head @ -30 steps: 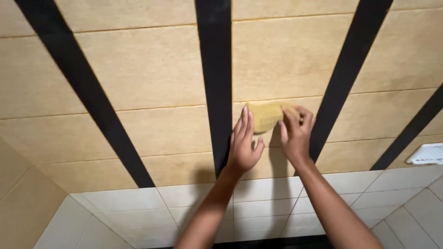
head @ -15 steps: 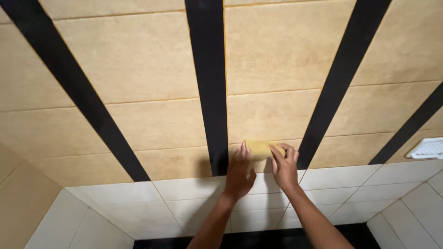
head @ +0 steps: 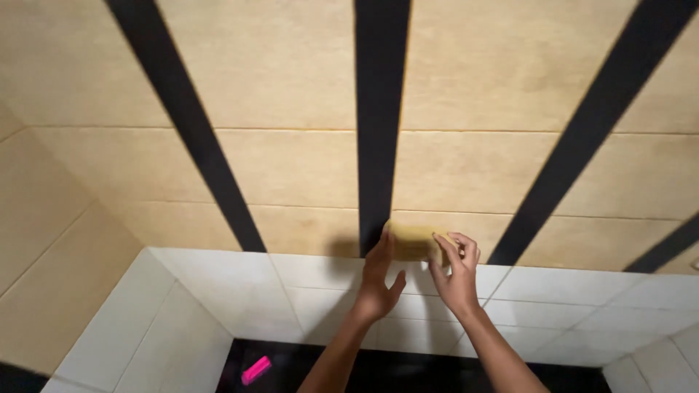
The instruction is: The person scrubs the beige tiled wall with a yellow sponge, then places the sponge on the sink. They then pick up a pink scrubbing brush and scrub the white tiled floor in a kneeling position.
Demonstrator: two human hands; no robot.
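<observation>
Head view looks down my two forearms to a tiled wall. My left hand (head: 378,280) is flat and open, fingers together and pointing up, its fingertips pressed against the left end of a small yellow rectangular sponge (head: 412,241). My right hand (head: 455,273) is partly curled, with thumb and fingers pinching the sponge's right end, so it grips the sponge while the left only steadies it. Both wrists sit close together, the arms rising from the bottom edge of the view.

The sponge lies flat against the wall with its long axis running level, left to right. It sits on the lowest beige tile row (head: 306,229), just above the seam where the beige meets the white tile band (head: 218,298). Its left end is just beside the foot of the middle black vertical stripe (head: 378,124); whether it overlaps the stripe I cannot tell, since my left fingers cover that edge.

Two more black stripes slant away on either side, one to the left (head: 186,124) and one to the right (head: 590,138), both well apart from the sponge. Below the white band lies a dark floor (head: 408,375), and on it, far to the lower left of my hands, rests a small pink object (head: 255,370), blurred.
</observation>
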